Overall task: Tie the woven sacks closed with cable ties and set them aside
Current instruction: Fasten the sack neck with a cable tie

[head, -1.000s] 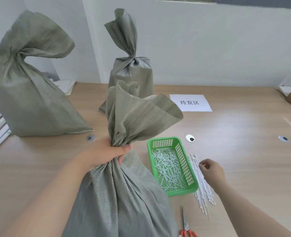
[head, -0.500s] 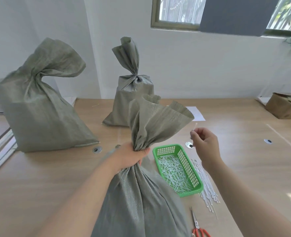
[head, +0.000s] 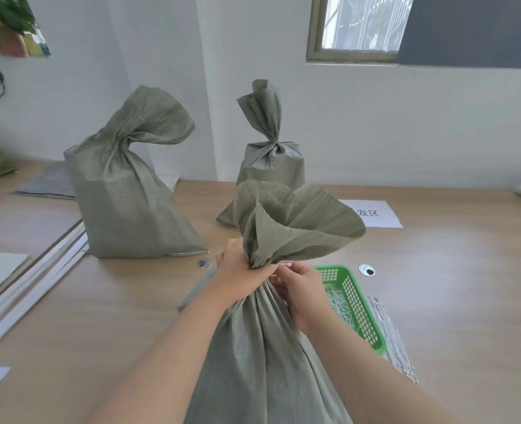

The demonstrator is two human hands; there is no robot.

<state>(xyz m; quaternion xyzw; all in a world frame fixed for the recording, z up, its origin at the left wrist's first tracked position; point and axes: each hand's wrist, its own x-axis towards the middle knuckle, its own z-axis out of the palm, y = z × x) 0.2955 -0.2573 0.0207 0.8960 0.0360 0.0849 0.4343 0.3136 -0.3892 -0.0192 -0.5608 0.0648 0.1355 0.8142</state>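
The woven sack stands at the near edge of the table, right in front of the person, its mouth gathered into a neck with the loose top flaring open above. The left hand is clenched round that neck from the left, squeezing the bunched fabric tight. The right hand is pressed in against the neck from the other side, its fingers curled and pinching a pale cable tie, of which only a short bit shows. Just to the right of the sack sits a green basket with white ties inside, and a bundle of loose ties lies on the table beside it. Farther back stand a twisted sack to the left and a cinched sack near the wall, with a paper sign lying flat to its right.
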